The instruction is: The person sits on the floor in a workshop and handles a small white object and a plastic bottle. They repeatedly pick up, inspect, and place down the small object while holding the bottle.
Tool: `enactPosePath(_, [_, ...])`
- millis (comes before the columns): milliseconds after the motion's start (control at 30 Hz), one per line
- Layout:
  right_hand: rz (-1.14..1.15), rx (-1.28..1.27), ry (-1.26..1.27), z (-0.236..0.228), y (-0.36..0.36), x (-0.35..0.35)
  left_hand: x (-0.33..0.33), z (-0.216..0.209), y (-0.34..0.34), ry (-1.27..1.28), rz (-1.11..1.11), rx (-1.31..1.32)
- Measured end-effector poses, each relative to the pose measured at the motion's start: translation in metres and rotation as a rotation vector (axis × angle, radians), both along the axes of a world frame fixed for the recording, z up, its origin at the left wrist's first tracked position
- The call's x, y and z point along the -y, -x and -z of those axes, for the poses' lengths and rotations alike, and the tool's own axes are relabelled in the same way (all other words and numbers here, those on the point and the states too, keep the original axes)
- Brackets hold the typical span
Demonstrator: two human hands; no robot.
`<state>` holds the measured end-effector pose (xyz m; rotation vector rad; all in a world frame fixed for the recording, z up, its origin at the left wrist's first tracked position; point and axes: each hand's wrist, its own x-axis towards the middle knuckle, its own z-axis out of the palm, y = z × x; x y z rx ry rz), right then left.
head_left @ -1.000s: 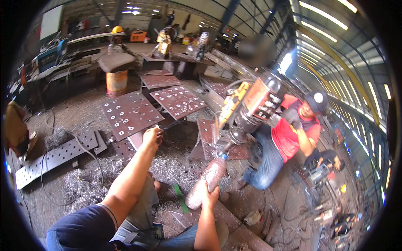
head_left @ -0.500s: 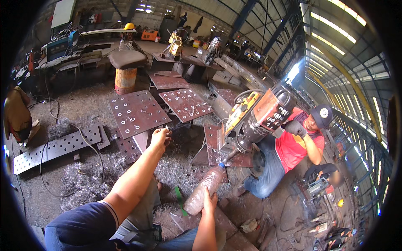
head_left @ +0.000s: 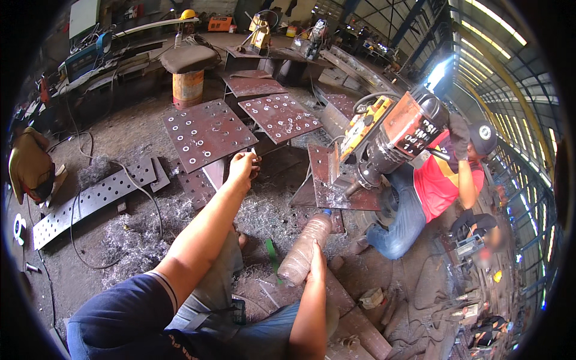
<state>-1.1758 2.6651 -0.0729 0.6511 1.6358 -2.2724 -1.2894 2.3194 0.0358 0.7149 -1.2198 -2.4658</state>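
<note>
My right hand (head_left: 317,262) is wrapped round a cloudy plastic bottle (head_left: 306,249) with a blue cap. The bottle is tilted, its cap pointing up toward the magnetic drill (head_left: 384,144) but apart from the drill's bit. My left hand (head_left: 243,170) is closed in a pinch at the near edge of a brown steel plate (head_left: 207,129) with holes, some ringed in white. A small whitish piece (head_left: 254,152) shows at its fingertips; its kind is unclear. The drill stands on another brown plate (head_left: 321,174), and a co-worker's gloved hand (head_left: 459,137) is beside its motor.
A co-worker in a red shirt (head_left: 443,180) crouches right of the drill. Metal shavings (head_left: 141,231) litter the floor, with a long perforated plate (head_left: 90,207) and a loose cable (head_left: 143,187) at left. A padded stool (head_left: 189,59) stands farther back.
The whole view has shifted, so the scene sits higher and farther right. The bottle's cap has moved away from the drill bit. The co-worker's gloved hand has risen beside the drill motor.
</note>
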Motion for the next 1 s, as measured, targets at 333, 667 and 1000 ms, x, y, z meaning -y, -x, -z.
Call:
enactPosePath(333, [0.029,-0.002,-0.139,0.012,0.018,-0.008,-0.004,-0.005,-0.002,0.028,0.033,0.04])
enactPosePath(667, [0.058,0.01,-0.318,0.032,0.025,-0.021,-0.006,-0.004,-0.001,0.045,0.015,0.024])
enactPosePath(1000, [0.075,0.046,-0.328,0.002,0.012,-0.008,-0.005,-0.008,-0.004,0.055,-0.011,0.0])
